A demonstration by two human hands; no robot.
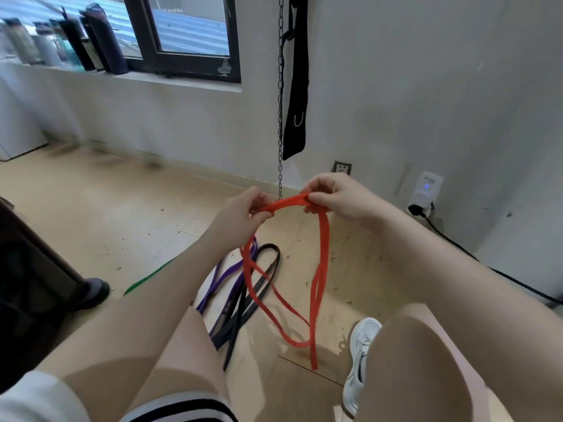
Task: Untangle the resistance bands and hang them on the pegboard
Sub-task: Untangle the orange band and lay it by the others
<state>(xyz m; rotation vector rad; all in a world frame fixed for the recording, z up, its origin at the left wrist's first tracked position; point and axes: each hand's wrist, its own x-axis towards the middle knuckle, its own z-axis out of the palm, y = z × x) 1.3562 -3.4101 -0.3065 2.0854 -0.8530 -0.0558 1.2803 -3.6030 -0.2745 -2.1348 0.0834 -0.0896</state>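
I hold a red resistance band (321,263) up in front of me, stretched between both hands. My left hand (243,214) pinches one end of the top span and my right hand (335,197) pinches the other. Its loops hang down toward the wooden floor. On the floor below lie a purple band (227,277) and a black band (262,287), crossing each other and the red loops. A green band (146,278) shows partly behind my left forearm. No pegboard is in view.
A metal chain (280,117) and a black strap (297,102) hang on the wall ahead. A plugged-in device with a black cable (425,193) sits at the right wall. Bottles (76,41) line the window sill. My knees and white shoe (361,360) are below.
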